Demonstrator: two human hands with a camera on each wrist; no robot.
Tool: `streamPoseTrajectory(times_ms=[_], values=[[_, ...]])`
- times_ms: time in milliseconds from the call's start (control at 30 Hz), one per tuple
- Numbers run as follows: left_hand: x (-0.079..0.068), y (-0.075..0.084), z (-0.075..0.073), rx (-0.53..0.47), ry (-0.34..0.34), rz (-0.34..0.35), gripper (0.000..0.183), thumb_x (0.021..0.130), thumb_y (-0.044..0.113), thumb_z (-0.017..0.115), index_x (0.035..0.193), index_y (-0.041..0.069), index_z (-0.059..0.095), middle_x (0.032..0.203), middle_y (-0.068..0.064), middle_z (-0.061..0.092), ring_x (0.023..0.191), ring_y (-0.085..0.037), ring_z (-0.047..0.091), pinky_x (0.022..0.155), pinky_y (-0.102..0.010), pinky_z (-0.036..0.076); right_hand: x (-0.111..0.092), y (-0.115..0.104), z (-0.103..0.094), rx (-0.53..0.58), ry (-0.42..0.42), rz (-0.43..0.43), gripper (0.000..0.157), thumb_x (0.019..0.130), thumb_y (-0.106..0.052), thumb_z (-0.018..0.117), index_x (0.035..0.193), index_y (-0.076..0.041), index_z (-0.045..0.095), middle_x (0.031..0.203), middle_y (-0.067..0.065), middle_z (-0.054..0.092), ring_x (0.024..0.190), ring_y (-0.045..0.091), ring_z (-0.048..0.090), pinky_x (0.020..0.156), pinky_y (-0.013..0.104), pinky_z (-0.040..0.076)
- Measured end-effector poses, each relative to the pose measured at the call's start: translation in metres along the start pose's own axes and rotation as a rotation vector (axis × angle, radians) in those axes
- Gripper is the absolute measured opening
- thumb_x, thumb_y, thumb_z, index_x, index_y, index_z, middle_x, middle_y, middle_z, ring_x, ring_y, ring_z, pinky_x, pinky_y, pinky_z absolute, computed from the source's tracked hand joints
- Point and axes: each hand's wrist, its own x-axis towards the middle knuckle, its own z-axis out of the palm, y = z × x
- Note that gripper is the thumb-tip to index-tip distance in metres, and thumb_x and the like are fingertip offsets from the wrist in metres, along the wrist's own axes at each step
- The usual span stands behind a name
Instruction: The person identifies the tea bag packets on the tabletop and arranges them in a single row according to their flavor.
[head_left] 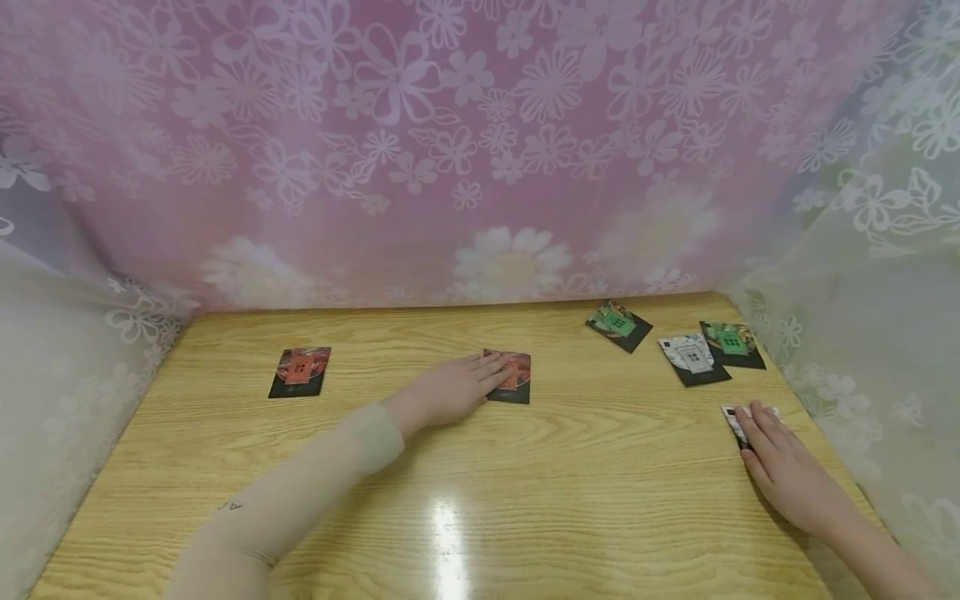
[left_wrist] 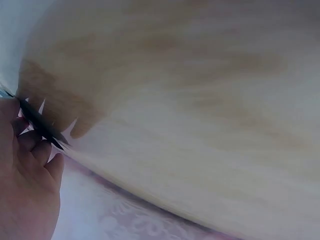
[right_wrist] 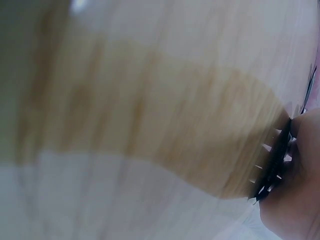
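My left hand (head_left: 453,390) reaches over the table with its fingers extended, fingertips on a red and black square card (head_left: 519,382) that lies flat near the back middle. At the right side, my right hand (head_left: 791,475) rests with straight fingers on a white and black card (head_left: 735,427), covering most of it. The left wrist view catches my left fingers along the dark edge of their card (left_wrist: 42,125). Seen from the right wrist, a dark card (right_wrist: 274,162) lies under my right fingers.
Another red and black card (head_left: 300,372) lies at the back left. Toward the back right are a white and black card (head_left: 692,358), a green card (head_left: 733,343) touching its edge, and a tilted green card (head_left: 618,325). Floral curtains (head_left: 510,150) border the wooden table (head_left: 585,500).
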Motion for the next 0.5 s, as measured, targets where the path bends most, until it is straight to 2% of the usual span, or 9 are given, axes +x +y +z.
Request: streamPoseTrajectory(times_ms=[400,500], values=[[-0.053,-0.024,0.009,-0.106,-0.021,-0.095,0.056,0.119,0.023,0.032,0.172,0.019,0.015,0.18,-0.002,0.011,0.167,-0.02,0.014,0.137,-0.039,0.022,0.001,-0.002,-0.002,0.006,-0.03,0.042,0.062,0.114,-0.012,0.045,0.167,0.006,0.019,0.167,0.043,0.02,0.163,0.05,0.002,0.13,0.026,-0.022],[-0.066,-0.03,0.013,-0.174,-0.02,-0.141,0.056,0.119,0.024,0.029,0.172,0.023,0.014,0.18,0.0,0.01,0.167,-0.022,0.014,0.137,-0.041,0.022,0.002,-0.002,-0.002,0.006,-0.034,0.046,0.062,0.114,-0.012,0.044,0.168,0.006,0.018,0.167,0.042,0.02,0.164,0.049,0.002,0.129,0.024,-0.023]])
